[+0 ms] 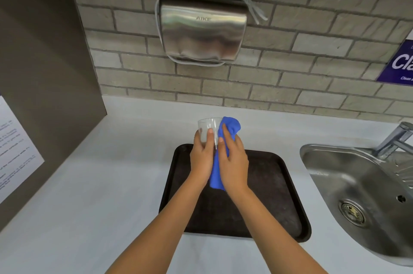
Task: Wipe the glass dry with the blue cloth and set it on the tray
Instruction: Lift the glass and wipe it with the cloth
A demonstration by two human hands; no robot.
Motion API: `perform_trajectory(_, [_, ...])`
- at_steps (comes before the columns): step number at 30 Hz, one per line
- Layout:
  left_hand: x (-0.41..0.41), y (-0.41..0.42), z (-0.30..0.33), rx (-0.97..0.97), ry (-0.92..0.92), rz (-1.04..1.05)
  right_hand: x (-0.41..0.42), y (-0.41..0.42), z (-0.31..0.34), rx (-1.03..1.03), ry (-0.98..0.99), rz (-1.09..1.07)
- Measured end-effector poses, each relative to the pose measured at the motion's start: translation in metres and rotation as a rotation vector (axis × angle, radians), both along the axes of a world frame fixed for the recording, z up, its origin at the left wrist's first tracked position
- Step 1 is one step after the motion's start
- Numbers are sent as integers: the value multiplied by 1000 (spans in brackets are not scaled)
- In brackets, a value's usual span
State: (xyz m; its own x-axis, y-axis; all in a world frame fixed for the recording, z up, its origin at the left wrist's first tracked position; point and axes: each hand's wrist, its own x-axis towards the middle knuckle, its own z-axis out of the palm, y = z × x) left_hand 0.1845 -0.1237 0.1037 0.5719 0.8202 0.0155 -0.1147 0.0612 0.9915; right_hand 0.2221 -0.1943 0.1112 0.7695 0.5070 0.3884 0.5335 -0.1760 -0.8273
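A clear drinking glass (206, 127) is held upright in the air above the far edge of a dark brown tray (272, 189). My left hand (201, 155) grips the glass from the left side and below. My right hand (234, 159) presses a blue cloth (231, 126) against the right side of the glass; the cloth bunches over the rim and hangs down between my two hands. The tray lies on the white counter and nothing stands on it.
A steel sink (362, 186) with a tap (395, 139) is at the right. A steel hand dryer (201, 32) with a loose cord hangs on the brick wall. A dark panel with a printed sheet (15, 151) stands at the left.
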Motion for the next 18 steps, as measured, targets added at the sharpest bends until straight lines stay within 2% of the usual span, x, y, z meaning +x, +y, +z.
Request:
perform_trajectory(2, [1, 2, -2, -69, -32, -44, -6, 1, -5, -8, -76, -1])
perform_trajectory(3, [0, 2, -1, -105, -46, -62, -4, 2, -4, 27, -48, 7])
perform_trajectory(6, [-2, 1, 4, -202, -71, -130, 10, 3, 7, 155, 149, 67])
perform_trajectory(9, [-3, 0, 9, -299, -77, -161, 21, 7, 17, 171, 271, 63])
perform_trajectory(14, [-3, 5, 16, -319, -131, -185, 0, -2, 14, 48, 2, 89])
perform_trajectory(16, [-4, 7, 17, -307, -123, -206, -1, -3, 13, 84, 25, 109])
perform_trajectory(18, [-5, 7, 16, -327, -112, -228, 7, -1, 19, 162, 160, 110])
